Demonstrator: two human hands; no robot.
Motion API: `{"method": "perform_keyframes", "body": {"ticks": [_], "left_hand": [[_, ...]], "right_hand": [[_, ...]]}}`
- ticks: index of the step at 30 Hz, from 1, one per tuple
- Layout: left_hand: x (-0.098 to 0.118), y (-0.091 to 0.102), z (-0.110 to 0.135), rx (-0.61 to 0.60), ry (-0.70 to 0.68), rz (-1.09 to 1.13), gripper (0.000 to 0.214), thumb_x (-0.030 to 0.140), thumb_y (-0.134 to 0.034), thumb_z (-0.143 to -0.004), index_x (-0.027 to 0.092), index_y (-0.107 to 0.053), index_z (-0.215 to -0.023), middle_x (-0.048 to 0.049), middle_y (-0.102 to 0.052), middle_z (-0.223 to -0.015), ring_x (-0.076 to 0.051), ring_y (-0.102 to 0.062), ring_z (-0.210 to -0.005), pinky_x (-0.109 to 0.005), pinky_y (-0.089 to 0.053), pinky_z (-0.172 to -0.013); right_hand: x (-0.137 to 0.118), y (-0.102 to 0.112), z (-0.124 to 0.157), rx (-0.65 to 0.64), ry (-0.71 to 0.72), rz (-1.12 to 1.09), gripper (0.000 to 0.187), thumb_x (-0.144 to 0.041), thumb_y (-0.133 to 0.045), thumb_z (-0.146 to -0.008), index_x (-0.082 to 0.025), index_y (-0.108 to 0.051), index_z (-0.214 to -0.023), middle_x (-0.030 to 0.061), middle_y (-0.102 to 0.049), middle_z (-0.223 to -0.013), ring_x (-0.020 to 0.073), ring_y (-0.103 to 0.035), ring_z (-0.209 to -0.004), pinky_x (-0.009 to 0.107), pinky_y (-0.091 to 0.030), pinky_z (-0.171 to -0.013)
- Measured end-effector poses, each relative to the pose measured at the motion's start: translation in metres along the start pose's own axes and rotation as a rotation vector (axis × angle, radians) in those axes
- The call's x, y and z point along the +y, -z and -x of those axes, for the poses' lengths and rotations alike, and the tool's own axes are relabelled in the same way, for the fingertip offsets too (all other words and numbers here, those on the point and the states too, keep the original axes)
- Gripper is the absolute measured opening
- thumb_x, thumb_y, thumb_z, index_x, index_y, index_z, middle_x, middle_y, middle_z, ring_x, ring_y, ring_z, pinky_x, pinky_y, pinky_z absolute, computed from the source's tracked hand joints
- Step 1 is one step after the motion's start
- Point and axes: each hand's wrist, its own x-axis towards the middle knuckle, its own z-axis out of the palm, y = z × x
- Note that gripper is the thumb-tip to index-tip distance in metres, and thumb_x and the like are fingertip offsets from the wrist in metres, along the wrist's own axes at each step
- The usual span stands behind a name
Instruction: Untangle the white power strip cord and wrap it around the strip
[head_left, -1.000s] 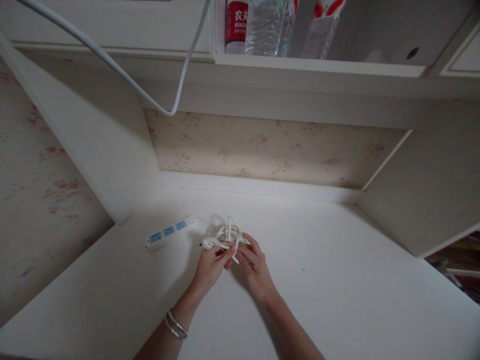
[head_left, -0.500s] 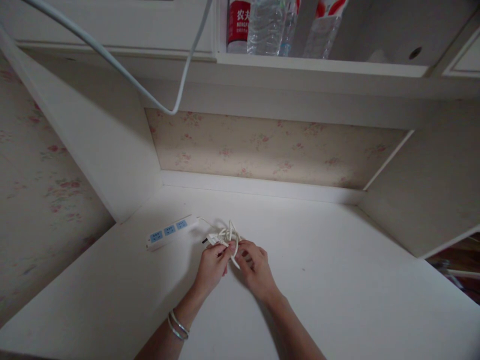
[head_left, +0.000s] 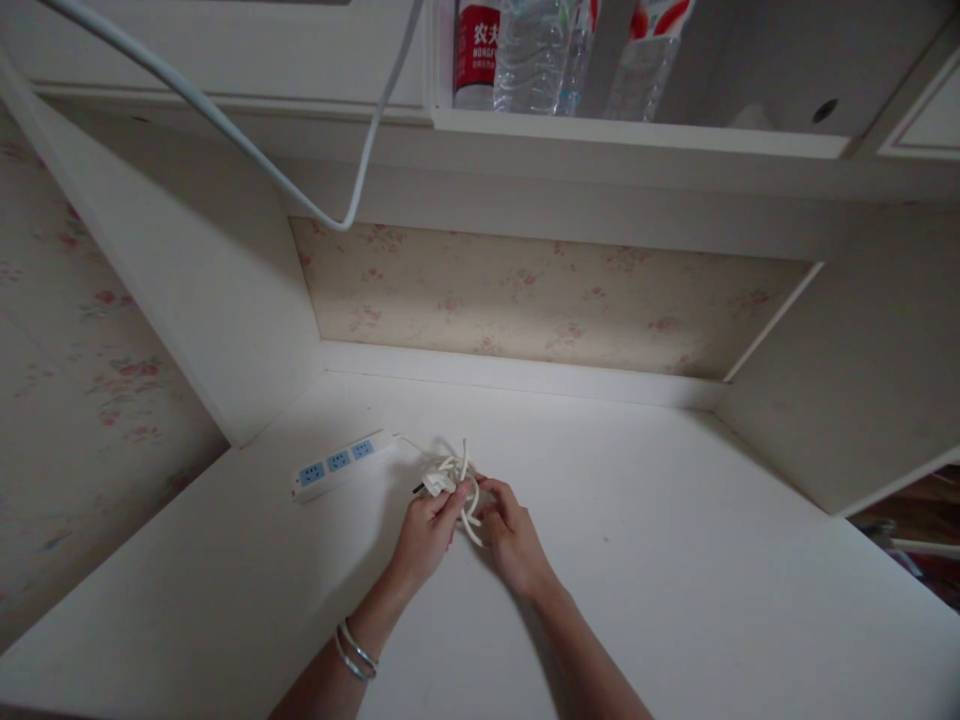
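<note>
A white power strip (head_left: 337,465) with blue sockets lies on the white desk (head_left: 675,560), left of centre. Its white cord (head_left: 459,480) is bunched into loops just right of it, with the plug end at the loops' left side. My left hand (head_left: 427,530), with bracelets on the wrist, pinches the bundle near the plug. My right hand (head_left: 510,530) is closed on the loops from the right. Both hands rest low over the desk, touching each other at the bundle.
A thick white cable (head_left: 225,130) hangs across the upper left. Water bottles (head_left: 536,55) and a red-labelled bottle (head_left: 474,50) stand on the shelf above. Side panels close in the desk on the left (head_left: 195,290) and right (head_left: 862,370); flowered wallpaper backs it.
The cord loops have been drawn tighter and lower into a smaller bundle. My right hand's fingers have curled in closer to my left hand.
</note>
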Motion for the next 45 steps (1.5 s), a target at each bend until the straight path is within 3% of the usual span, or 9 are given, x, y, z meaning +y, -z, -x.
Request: {"method": "perform_keyframes", "body": {"ticks": [2, 8, 12, 16, 21, 28, 35, 39, 45], "left_hand": [[-0.001, -0.001, 0.001, 0.018, -0.023, -0.019, 0.047, 0.043, -0.047, -0.090, 0.017, -0.052, -0.052, 0.0054, -0.038, -0.039, -0.009, -0.039, -0.041, -0.021, -0.033, -0.048], [-0.003, -0.002, 0.000, 0.052, -0.099, -0.093, 0.052, 0.042, -0.048, -0.090, 0.018, -0.042, -0.044, 0.0046, -0.039, -0.040, -0.010, -0.044, -0.047, -0.022, -0.035, -0.054], [-0.005, -0.002, -0.002, 0.018, -0.047, -0.100, 0.053, 0.046, -0.049, -0.088, 0.018, -0.043, -0.043, 0.0051, -0.038, -0.038, -0.009, -0.041, -0.042, -0.022, -0.032, -0.047], [-0.005, -0.002, -0.001, 0.031, 0.006, -0.108, 0.050, 0.048, -0.052, -0.085, 0.018, -0.052, -0.044, 0.0053, -0.037, -0.036, -0.009, -0.038, -0.037, -0.022, -0.029, -0.042], [-0.001, -0.005, 0.000, 0.100, -0.024, -0.054, 0.031, 0.045, -0.059, -0.081, 0.019, -0.074, -0.074, 0.0046, -0.045, -0.037, -0.012, -0.041, -0.038, -0.024, -0.033, -0.042], [-0.002, -0.006, 0.001, 0.026, -0.010, -0.071, 0.050, 0.050, -0.047, -0.089, 0.017, -0.066, -0.056, 0.0039, -0.040, -0.036, -0.011, -0.042, -0.039, -0.022, -0.034, -0.044], [0.001, -0.007, 0.006, -0.029, -0.035, -0.023, 0.043, 0.044, -0.039, -0.094, 0.016, -0.069, -0.107, 0.0008, -0.054, -0.051, -0.014, -0.051, -0.050, -0.022, -0.039, -0.048], [-0.003, -0.007, 0.005, 0.030, -0.049, -0.089, 0.038, 0.042, -0.045, -0.092, 0.016, -0.071, -0.101, 0.0006, -0.054, -0.052, -0.012, -0.050, -0.047, -0.022, -0.040, -0.047], [-0.003, -0.009, 0.005, 0.191, -0.119, -0.048, 0.028, 0.039, -0.054, -0.088, 0.017, -0.072, -0.088, -0.0034, -0.062, -0.074, -0.011, -0.055, -0.056, -0.022, -0.048, -0.053]], "right_hand": [[0.001, -0.001, 0.000, 0.013, 0.031, 0.090, 0.033, -0.026, -0.044, -0.087, -0.022, -0.058, -0.116, -0.0014, -0.065, -0.070, 0.0125, -0.054, -0.053, 0.022, -0.040, -0.049], [-0.001, 0.000, -0.002, 0.035, 0.163, 0.371, 0.032, -0.023, -0.053, -0.082, -0.024, -0.057, -0.114, 0.0042, -0.066, -0.102, 0.0166, -0.061, -0.080, 0.028, -0.044, -0.072], [0.003, -0.001, -0.002, 0.055, 0.190, 0.457, 0.029, -0.021, -0.053, -0.085, -0.024, -0.053, -0.114, 0.0043, -0.064, -0.107, 0.0180, -0.060, -0.088, 0.033, -0.040, -0.081], [0.008, -0.005, -0.001, 0.171, 0.227, 0.426, 0.011, -0.026, -0.054, -0.088, -0.021, -0.054, -0.096, 0.0038, -0.062, -0.094, 0.0170, -0.058, -0.082, 0.030, -0.041, -0.076], [0.008, -0.007, -0.001, 0.201, 0.302, 0.372, 0.009, -0.024, -0.053, -0.090, -0.021, -0.055, -0.082, 0.0041, -0.060, -0.091, 0.0161, -0.056, -0.083, 0.029, -0.042, -0.076], [0.002, -0.009, -0.002, 0.204, 0.206, 0.184, 0.012, -0.030, -0.052, -0.090, -0.022, -0.061, -0.090, 0.0062, -0.062, -0.105, 0.0166, -0.058, -0.095, 0.030, -0.045, -0.086], [0.007, -0.008, -0.003, 0.195, 0.071, 0.141, 0.027, -0.035, -0.051, -0.089, -0.023, -0.058, -0.112, 0.0050, -0.065, -0.105, 0.0179, -0.061, -0.096, 0.031, -0.047, -0.086], [0.004, -0.007, -0.001, 0.187, 0.088, 0.191, 0.026, -0.033, -0.049, -0.091, -0.024, -0.057, -0.114, 0.0051, -0.063, -0.110, 0.0180, -0.059, -0.102, 0.032, -0.046, -0.089], [-0.003, -0.009, -0.002, 0.129, 0.254, 0.246, 0.028, -0.022, -0.041, -0.094, -0.026, -0.062, -0.113, 0.0074, -0.057, -0.115, 0.0168, -0.054, -0.107, 0.030, -0.045, -0.094]]}}
